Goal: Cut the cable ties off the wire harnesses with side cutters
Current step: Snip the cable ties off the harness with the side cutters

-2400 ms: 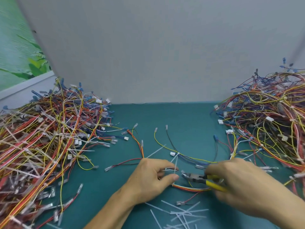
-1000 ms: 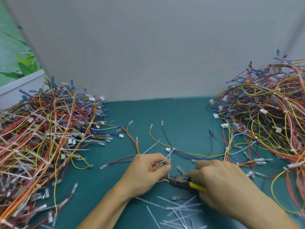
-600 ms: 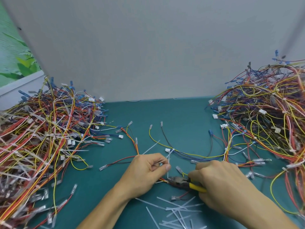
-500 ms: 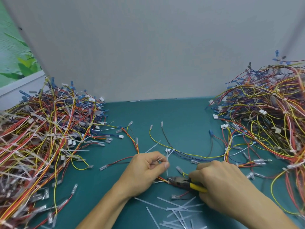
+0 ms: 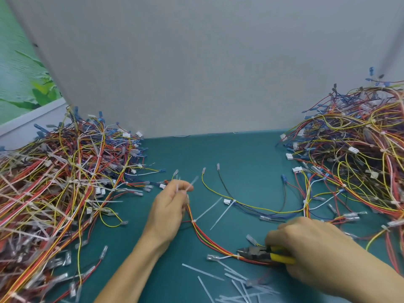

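1. A wire harness of red, orange and yellow leads lies at centre front of the teal worktop. It curves from the left hand down to the side cutters.
2. A white cable tie cinches the leads just below the left hand, its long translucent tail slanting up to the right. A second tie binds the bundle at the cutters' nose, beside a clear-sleeved terminal on a white lead.
3. Farther back, yellow, black and blue leads sweep toward the right, gathered by a third tie just beside a small white connector.
4. The left hand's grip pinches a pale tie strip between thumb and fingertips. The harness leads run up under its fingers, and whether they are held too cannot be told.
5. The right hand has its grip curled round the cutters' yellow handles. The dark nose lies low over the bundle and points left, with the jaws looking nearly together. Whether they touch the second tie cannot be told.
6. Cut tie strips lie scattered on the worktop in front of both hands.
7. A left heap of harnesses, thick with white ties, and a right heap flank the work. A grey panel stands behind.
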